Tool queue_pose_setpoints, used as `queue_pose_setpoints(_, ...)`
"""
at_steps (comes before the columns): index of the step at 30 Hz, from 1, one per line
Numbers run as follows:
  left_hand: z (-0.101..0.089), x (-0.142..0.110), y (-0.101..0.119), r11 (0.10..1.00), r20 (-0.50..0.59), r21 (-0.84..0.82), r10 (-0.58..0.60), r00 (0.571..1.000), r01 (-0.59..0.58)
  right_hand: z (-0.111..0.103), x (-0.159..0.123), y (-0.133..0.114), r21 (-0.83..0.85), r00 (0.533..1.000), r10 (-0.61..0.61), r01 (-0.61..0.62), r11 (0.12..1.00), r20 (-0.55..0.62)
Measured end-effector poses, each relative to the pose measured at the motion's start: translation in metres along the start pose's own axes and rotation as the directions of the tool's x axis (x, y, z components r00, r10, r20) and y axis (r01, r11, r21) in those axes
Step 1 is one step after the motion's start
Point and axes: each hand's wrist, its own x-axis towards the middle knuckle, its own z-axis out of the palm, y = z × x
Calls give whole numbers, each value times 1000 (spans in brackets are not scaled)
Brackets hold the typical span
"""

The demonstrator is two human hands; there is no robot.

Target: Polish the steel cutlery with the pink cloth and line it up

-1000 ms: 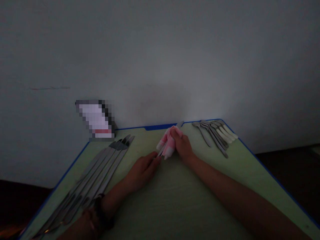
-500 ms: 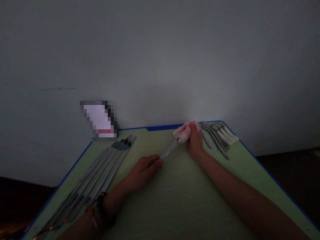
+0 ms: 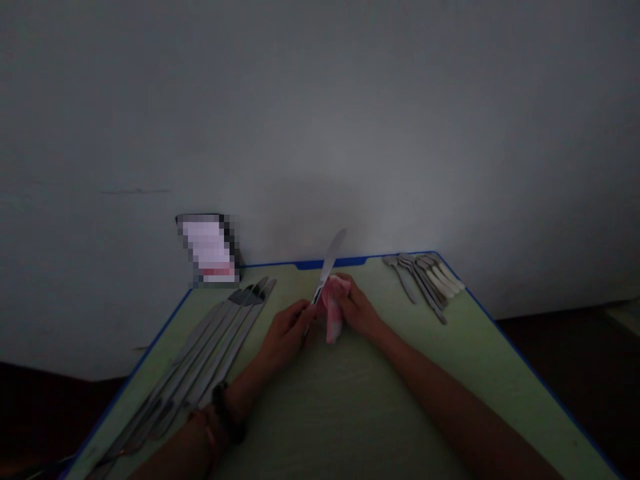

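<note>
Over the middle of the table, my left hand (image 3: 287,330) is closed round the handle of a table knife (image 3: 332,255). The bare metal blade points up and away, tilted to the right. Bunched in my right hand (image 3: 357,308) is a pink and white cloth (image 3: 334,313), right beside the knife's handle. One end of the cloth hangs down below my fingers. Whether the cloth touches the knife I cannot tell.
Several long metal utensils (image 3: 220,343) lie side by side along the table's left. Several spoons (image 3: 420,283), some white-handled, lie at the far right. A blurred-out device (image 3: 207,248) leans on the wall behind the green, blue-edged table (image 3: 400,413).
My right hand has drawn the cloth left and nearer, off the blade to beside the handle. The knife now stands more upright with its blade bare. The view has shifted slightly.
</note>
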Motion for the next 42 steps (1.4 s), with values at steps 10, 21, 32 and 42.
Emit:
queue_pose_setpoints(10,-2,2,0,994,-55,91,66,996,-60,0,2,1,-298,981,-90,35,954,-172)
queue_pose_setpoints(21,18,-15,6,941,186,266,161,969,-208,4,-36,-42,-59,993,83,-89,994,-85)
queue_pose_setpoints(32,30,-8,18,822,152,481,265,952,-305,-67,-52,-20,-463,973,226,-222,858,-48)
queue_pose_setpoints(42,78,63,25,432,179,829,395,901,-354,-86,-36,-21,-840,888,457,-281,465,-45)
